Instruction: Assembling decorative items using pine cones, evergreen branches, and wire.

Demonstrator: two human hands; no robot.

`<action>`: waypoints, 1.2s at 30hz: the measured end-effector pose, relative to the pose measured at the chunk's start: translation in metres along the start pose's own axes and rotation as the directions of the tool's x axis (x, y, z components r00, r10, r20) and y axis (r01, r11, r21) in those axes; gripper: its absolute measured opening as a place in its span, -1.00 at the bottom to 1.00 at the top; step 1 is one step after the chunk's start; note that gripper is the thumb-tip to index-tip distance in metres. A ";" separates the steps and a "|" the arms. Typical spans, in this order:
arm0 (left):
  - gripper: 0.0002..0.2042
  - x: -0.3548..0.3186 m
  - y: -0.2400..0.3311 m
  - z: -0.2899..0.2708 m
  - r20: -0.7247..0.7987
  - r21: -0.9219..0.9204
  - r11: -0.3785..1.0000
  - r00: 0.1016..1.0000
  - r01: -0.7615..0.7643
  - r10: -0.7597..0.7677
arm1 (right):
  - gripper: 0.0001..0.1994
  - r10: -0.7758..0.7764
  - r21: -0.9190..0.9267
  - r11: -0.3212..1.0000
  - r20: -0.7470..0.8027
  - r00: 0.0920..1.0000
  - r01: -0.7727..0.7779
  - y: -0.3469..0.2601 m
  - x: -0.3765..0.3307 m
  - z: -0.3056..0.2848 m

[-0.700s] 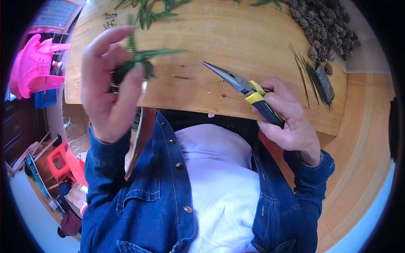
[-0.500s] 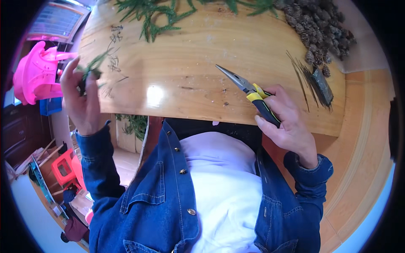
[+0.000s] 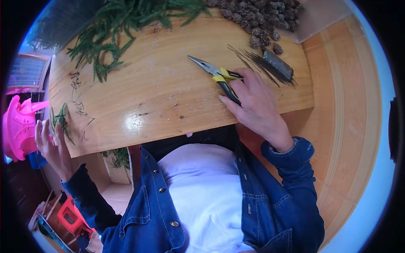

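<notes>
nearest the person's body, a cardboard box (image 3: 111,190) with greenery (image 3: 121,157) in it sits below the surface (image 3: 160,95). by the surface's near left corner lies a small green sprig (image 3: 62,120); the left hand (image 3: 57,152) is right beside it, fingers loosely parted, and i can't tell whether they touch it. it lies so close to the edge that one brush of those fingers could tip it off. the right hand (image 3: 259,104) is wrapped round yellow-and-black pliers (image 3: 220,79), their slim nose pointing away to the left. a careless swing of that wrist could scatter the thin dark wires (image 3: 258,65) just beyond, next to a dark packet (image 3: 277,66). farther off, green branches (image 3: 139,13) lie tangled, so tugging one might drag others; the piled pine cones (image 3: 261,19) could roll if bumped.
</notes>
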State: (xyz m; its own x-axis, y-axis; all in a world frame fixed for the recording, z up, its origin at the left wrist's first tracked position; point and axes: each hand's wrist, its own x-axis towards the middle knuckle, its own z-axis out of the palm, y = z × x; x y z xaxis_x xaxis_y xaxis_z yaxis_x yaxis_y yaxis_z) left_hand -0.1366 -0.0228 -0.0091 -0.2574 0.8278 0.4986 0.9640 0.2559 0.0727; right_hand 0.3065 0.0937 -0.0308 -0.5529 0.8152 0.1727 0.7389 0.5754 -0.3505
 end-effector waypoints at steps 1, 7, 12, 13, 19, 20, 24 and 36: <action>-0.65 0.001 0.006 -0.005 -0.055 -0.020 1.000 0.998 -0.006 0.005 | -0.71 0.001 -0.008 1.000 -0.004 1.000 -0.001 0.001 0.002 0.001; -0.72 0.005 0.057 -0.015 -0.135 -0.217 0.974 0.990 -0.063 0.034 | -0.69 0.004 -0.049 0.999 0.001 1.000 -0.004 0.004 0.008 0.003; -0.77 0.010 0.100 -0.014 -0.013 -0.366 0.926 0.995 -0.096 0.099 | -0.69 -0.027 -0.059 0.998 -0.013 1.000 0.026 0.007 0.007 0.002; -0.77 0.011 0.109 -0.013 0.026 -0.384 0.918 0.993 -0.098 0.116 | -0.69 -0.047 -0.074 0.996 -0.023 0.999 0.046 0.008 0.007 0.002; -0.79 0.012 0.133 -0.005 0.111 -0.452 0.880 0.970 -0.146 0.218 | -0.71 -0.145 -0.042 0.989 -0.201 0.969 0.139 0.023 0.008 -0.005; -0.79 0.013 0.137 -0.004 0.117 -0.473 0.867 0.965 -0.154 0.235 | -0.73 -0.121 -0.056 0.992 -0.199 0.973 0.112 0.032 0.005 -0.009; -0.81 0.014 0.149 -0.003 0.149 -0.539 0.826 0.946 -0.167 0.288 | -0.79 -0.078 -0.141 0.989 -0.183 0.980 0.053 0.063 -0.002 -0.029; -0.79 0.026 0.199 -0.009 0.169 -0.650 0.676 0.801 -0.348 0.574 | -0.96 0.034 -0.511 0.859 0.119 0.992 0.032 0.080 0.010 -0.035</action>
State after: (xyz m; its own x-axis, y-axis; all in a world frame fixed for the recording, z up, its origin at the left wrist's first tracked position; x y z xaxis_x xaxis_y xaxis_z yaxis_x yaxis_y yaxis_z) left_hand 0.0489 0.0447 0.0262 0.3361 0.8943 0.2955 0.7846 -0.4394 0.4374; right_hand 0.3740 0.1502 -0.0246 -0.5695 0.8205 0.0500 0.8138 0.5543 0.1748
